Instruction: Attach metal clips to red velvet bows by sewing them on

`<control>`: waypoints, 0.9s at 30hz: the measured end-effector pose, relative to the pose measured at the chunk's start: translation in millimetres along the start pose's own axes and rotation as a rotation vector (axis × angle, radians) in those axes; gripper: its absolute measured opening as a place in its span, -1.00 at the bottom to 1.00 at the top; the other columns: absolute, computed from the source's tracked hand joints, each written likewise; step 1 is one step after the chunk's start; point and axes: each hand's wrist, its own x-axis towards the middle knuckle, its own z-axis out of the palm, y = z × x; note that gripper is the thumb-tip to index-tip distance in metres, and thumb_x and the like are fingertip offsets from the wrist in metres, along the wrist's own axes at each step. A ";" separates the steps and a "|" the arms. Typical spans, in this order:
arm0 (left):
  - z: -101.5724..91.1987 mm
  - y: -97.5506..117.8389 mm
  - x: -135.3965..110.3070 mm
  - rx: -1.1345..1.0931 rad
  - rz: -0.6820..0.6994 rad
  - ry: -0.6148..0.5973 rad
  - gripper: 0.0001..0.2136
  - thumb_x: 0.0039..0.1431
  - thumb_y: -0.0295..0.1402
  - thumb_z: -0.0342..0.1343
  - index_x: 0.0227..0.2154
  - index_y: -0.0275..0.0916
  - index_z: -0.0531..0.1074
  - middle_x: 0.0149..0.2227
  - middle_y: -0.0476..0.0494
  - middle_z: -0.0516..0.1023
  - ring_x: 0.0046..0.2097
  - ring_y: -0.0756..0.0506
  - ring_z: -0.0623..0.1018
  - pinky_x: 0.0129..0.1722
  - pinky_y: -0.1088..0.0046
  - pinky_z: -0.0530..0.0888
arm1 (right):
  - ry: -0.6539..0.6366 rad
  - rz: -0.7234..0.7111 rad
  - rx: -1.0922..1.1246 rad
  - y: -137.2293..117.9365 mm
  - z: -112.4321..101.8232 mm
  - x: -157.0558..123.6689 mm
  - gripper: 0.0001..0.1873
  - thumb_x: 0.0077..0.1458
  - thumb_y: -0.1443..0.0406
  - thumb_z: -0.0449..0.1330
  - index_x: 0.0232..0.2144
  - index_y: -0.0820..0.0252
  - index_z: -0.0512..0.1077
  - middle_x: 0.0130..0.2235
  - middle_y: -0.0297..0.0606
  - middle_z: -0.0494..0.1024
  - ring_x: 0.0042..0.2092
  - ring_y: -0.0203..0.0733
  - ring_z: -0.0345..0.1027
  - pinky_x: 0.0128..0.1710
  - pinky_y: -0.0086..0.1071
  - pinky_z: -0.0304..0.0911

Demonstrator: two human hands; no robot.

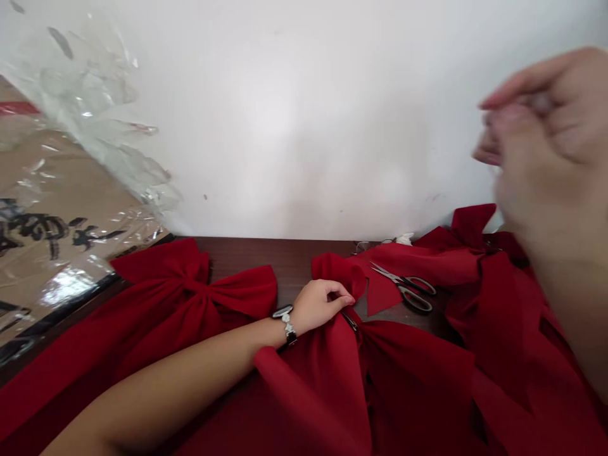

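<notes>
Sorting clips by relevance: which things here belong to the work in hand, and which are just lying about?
In hand: left hand pinching the middle of a red fabric bow; right hand, raised and blurred; scissors beside the pinch.
Lying about: tied red bow at left; clear plastic wrap; cardboard with black lettering; more red bows at right.

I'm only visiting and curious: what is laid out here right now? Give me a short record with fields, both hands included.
Left hand: fingers pinched on the gathered middle of a red bow; wristwatch on the wrist
Right hand: raised near the camera, blurred; fingers curled, contents unclear
Scissors: lying just right of the left hand
Other bow: flat on the dark table, to the left
Left edge: clear plastic over printed cardboard
</notes>
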 end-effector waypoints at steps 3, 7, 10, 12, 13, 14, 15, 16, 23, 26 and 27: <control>1.0 -2.5 -0.7 0.001 -0.007 -0.006 -0.78 0.16 -0.22 0.11 -0.36 -0.23 0.60 -0.26 -0.08 0.66 -0.24 -0.07 0.58 -0.21 0.53 0.44 | -0.268 -0.542 -0.127 -34.6 68.0 -1.6 -0.69 0.20 0.45 -0.07 -0.15 0.13 0.42 -0.10 -0.28 0.47 -0.12 -0.28 0.35 -0.12 -0.35 0.15; 1.9 -4.9 -1.7 -0.008 -0.007 -0.020 -0.79 0.17 -0.24 0.12 -0.34 -0.22 0.60 -0.25 -0.04 0.67 -0.23 -0.05 0.59 -0.20 0.55 0.44 | -0.700 -0.729 -0.029 -71.3 171.4 -13.5 -0.68 0.16 0.50 -0.05 -0.10 0.25 0.37 -0.33 -0.38 0.50 -0.28 -0.31 0.36 -0.18 -0.41 0.18; 4.6 -8.4 -2.0 0.004 0.009 -0.017 -0.81 0.17 -0.26 0.12 -0.31 -0.21 0.59 -0.24 -0.02 0.67 -0.21 -0.06 0.59 -0.17 0.52 0.46 | -1.026 -0.869 -0.047 -81.9 235.7 -48.2 -0.79 0.20 0.47 0.01 -0.33 0.27 0.44 -0.31 -0.29 0.53 -0.29 -0.27 0.36 -0.25 -0.41 0.15; 7.7 -12.2 -1.7 0.015 0.064 0.031 -0.79 0.15 -0.28 0.14 -0.21 -0.21 0.56 -0.17 -0.05 0.66 -0.13 -0.10 0.59 -0.06 0.47 0.46 | -1.184 -0.933 -0.106 -81.7 263.3 -75.6 -0.78 0.23 0.45 0.02 -0.36 0.27 0.46 -0.36 -0.24 0.54 -0.34 -0.24 0.36 -0.36 -0.41 0.09; 9.4 -14.2 -1.4 0.023 0.093 0.065 -0.75 0.13 -0.29 0.15 -0.14 -0.21 0.54 -0.11 -0.06 0.64 -0.06 -0.13 0.57 0.01 0.43 0.45 | -1.241 -0.949 -0.132 -80.3 272.7 -87.6 -0.78 0.23 0.45 0.02 -0.34 0.27 0.46 -0.35 -0.21 0.54 -0.35 -0.23 0.36 -0.40 -0.40 0.05; 11.0 -15.9 -1.1 0.036 0.117 0.093 -0.70 0.13 -0.30 0.14 -0.06 -0.20 0.50 -0.03 -0.08 0.60 0.02 -0.14 0.54 0.06 0.40 0.43 | -1.279 -0.961 -0.145 -78.5 279.9 -97.7 -0.79 0.23 0.45 0.03 -0.32 0.27 0.46 -0.35 -0.19 0.55 -0.35 -0.21 0.36 -0.43 -0.39 0.02; 12.3 -17.1 -0.7 0.055 0.139 0.103 -0.67 0.14 -0.32 0.13 -0.01 -0.19 0.46 0.04 -0.09 0.56 0.08 -0.15 0.50 0.10 0.38 0.41 | -1.312 -0.975 -0.153 -76.6 285.3 -105.6 -0.80 0.22 0.46 0.04 -0.31 0.27 0.47 -0.33 -0.18 0.56 -0.35 -0.20 0.36 -0.44 -0.38 0.00; 13.1 -17.8 -0.3 0.081 0.153 0.102 -0.65 0.16 -0.33 0.10 0.02 -0.19 0.44 0.10 -0.09 0.51 0.12 -0.16 0.47 0.13 0.35 0.40 | -1.339 -0.990 -0.149 -75.1 289.7 -111.3 -0.82 0.19 0.47 0.06 -0.30 0.28 0.47 -0.32 -0.16 0.56 -0.35 -0.20 0.37 -0.45 -0.38 -0.01; 11.8 -13.4 0.7 0.184 0.168 0.054 -0.65 0.17 -0.42 0.05 0.04 -0.22 0.43 0.13 -0.12 0.48 0.16 -0.21 0.44 0.20 0.29 0.35 | -1.454 -1.050 -0.092 -73.3 307.9 -121.6 -0.82 0.05 0.53 0.13 -0.32 0.31 0.51 -0.31 -0.15 0.59 -0.32 -0.17 0.39 -0.44 -0.37 0.01; 13.0 -15.2 0.8 0.201 0.177 0.041 -0.60 0.17 -0.43 0.04 0.09 -0.22 0.39 0.13 -0.12 0.48 0.14 -0.22 0.45 0.17 0.28 0.38 | -1.455 -1.072 -0.100 -72.5 310.9 -124.5 -0.82 0.04 0.52 0.14 -0.33 0.31 0.52 -0.30 -0.12 0.60 -0.31 -0.13 0.42 -0.44 -0.35 0.02; 13.8 -16.2 0.9 0.211 0.173 0.037 -0.59 0.17 -0.42 0.04 0.10 -0.21 0.38 0.12 -0.12 0.49 0.13 -0.23 0.46 0.15 0.27 0.39 | -1.458 -1.082 -0.108 -72.4 311.3 -125.6 -0.81 0.04 0.52 0.13 -0.33 0.32 0.52 -0.29 -0.11 0.61 -0.30 -0.12 0.43 -0.44 -0.35 0.03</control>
